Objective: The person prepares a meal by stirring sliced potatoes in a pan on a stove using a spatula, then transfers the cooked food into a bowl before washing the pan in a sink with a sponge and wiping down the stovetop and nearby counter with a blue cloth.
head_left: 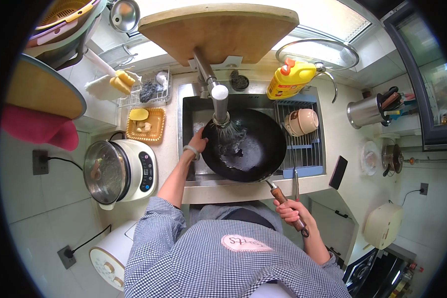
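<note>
A black wok (260, 149) lies over the stainless steel sink (193, 178). From the metal faucet (220, 100), a spray of water falls into the wok, and some water pools at its bottom. My right hand (291, 213) is closed round the wok's wooden handle (279, 194), near the front edge of the counter. At the wok's left rim is my left hand (198, 143), its fingers at the edge, partly hidden behind it; whether they grip it I cannot tell. Beside the wok, two stacked beige bowls (301, 123) lie on their side on the drying rack (305, 171).
A yellow detergent bottle (290, 80) stands behind the rack. On the left are a golden tray (156, 126) and a white electric cooker (136, 167). A phone (338, 172) lies on the counter at right, near a metal utensil holder (363, 111). A wooden board (219, 33) stands behind the faucet.
</note>
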Demonstrator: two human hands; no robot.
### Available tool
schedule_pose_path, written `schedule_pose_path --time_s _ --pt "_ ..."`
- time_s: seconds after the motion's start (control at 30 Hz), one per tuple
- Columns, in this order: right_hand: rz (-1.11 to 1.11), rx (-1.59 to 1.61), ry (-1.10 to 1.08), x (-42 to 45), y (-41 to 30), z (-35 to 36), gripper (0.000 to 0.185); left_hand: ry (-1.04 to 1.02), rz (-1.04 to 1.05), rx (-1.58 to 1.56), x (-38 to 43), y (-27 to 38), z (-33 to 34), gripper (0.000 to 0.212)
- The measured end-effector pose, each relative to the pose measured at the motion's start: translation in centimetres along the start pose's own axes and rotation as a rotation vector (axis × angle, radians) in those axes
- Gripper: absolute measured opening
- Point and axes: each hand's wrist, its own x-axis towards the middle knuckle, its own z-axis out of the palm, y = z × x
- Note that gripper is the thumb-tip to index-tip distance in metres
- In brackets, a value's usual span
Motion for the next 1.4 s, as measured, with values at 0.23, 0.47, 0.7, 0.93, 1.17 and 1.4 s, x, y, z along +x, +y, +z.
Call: schedule_pose_path --time_s 0.23,0.47,0.7,0.93,1.17,1.4 --pt "0.077 -0.524 0.024 4.3 0.4 -7.6 0.013 0.140 -0.015 0.482 -4.4 11.7 -2.6 0.063" --pt "-0.348 -1.071 0.316 8.9 2.3 -11.5 0.014 0.235 0.276 0.240 -8.2 14.4 -2.4 0.065" --pt "-0.564 -1.467 0.730 4.1 1.5 -5.3 0.021 0.192 0.290 -0.144 -4.2 4.6 -0.3 0.066" --pt "-0.206 -1.225 0.555 -0.3 -1.1 -0.1 0.014 0.257 0.133 0.321 -1.8 5.1 1.5 0.034" --pt "-0.245 -1.026 0.432 4.5 1.6 -6.5 0.015 0.279 0.119 0.527 -3.1 9.6 -0.1 0.034" --pt "-0.458 -1.259 0.608 6.1 2.6 -6.4 0.021 0.380 0.454 0.292 -3.2 6.5 -0.6 0.053"
